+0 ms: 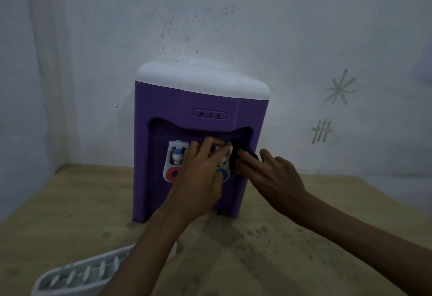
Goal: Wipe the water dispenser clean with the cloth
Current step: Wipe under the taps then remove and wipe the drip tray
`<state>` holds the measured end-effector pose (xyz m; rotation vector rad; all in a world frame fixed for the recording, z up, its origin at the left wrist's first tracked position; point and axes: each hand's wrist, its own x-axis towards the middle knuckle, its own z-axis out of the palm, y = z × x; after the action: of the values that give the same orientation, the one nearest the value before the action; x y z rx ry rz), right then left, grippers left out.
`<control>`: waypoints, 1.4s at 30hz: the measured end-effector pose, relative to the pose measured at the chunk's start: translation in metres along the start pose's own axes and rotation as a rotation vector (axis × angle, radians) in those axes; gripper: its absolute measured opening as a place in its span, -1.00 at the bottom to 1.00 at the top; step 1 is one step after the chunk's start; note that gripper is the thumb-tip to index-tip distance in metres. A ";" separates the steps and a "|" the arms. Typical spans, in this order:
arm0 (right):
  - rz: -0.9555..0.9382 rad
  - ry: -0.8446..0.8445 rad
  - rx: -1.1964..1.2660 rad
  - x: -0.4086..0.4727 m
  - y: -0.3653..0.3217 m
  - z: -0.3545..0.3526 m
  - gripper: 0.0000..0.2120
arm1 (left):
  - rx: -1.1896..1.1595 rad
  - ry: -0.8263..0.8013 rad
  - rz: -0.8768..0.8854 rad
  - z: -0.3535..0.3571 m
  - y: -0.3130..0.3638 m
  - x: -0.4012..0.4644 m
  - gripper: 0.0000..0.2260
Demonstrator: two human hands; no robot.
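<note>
With the dispenser (187,155) upright on the table (304,237), the left hand (198,179) gripped the right tap while the right hand (268,176) pressed the dark cloth (245,155) into the tap recess, suggesting wiping was partway done, remaining surfaces apparently unwiped.

The purple plastic water dispenser (187,108) looks matt with a smooth white top; the tan wooden tabletop (70,202) looks dull and speckled with grime.

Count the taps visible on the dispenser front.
2. The left tap sits in the recess, fully visible above a red ring. The right tap is mostly hidden behind the left hand; only white bits and its blue ring show.
</note>
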<state>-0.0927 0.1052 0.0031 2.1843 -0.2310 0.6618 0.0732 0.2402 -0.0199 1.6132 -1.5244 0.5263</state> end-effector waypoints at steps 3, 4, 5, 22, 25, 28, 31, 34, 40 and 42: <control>0.098 0.033 0.022 0.007 0.008 -0.003 -0.58 | 0.001 -0.009 -0.005 0.000 -0.001 0.000 -0.41; 0.126 0.040 0.029 0.008 0.008 -0.002 -0.58 | 0.000 -0.011 -0.011 0.001 -0.001 0.000 -0.41; 0.144 0.047 0.031 0.008 0.006 -0.001 -0.59 | -0.004 -0.011 -0.012 0.001 -0.002 0.000 -0.41; 0.296 -0.110 0.258 -0.057 -0.104 0.065 -0.24 | -0.028 -0.026 -0.040 0.003 -0.006 0.000 -0.37; 0.205 -0.114 0.244 -0.056 -0.090 0.062 -0.29 | -0.038 -0.026 -0.029 0.002 -0.007 0.000 -0.37; 0.159 -0.105 0.217 -0.048 -0.067 0.052 -0.31 | -0.032 -0.027 -0.032 0.003 -0.009 0.000 -0.37; 0.248 -0.029 0.185 -0.029 -0.051 0.040 -0.31 | -0.031 -0.028 -0.036 0.004 -0.009 0.001 -0.38; 0.299 0.007 0.181 -0.023 -0.054 0.038 -0.27 | -0.030 -0.025 -0.029 0.003 -0.010 0.001 -0.39; 0.096 -0.090 0.130 -0.031 -0.044 0.039 -0.27 | -0.041 -0.035 -0.026 0.001 -0.009 0.003 -0.39; 0.074 -0.098 0.097 -0.024 -0.032 0.030 -0.34 | -0.031 -0.037 -0.017 0.001 -0.010 0.003 -0.38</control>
<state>-0.0899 0.1017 -0.0466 2.3129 -0.3392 0.6194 0.0826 0.2369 -0.0211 1.6186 -1.5374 0.4635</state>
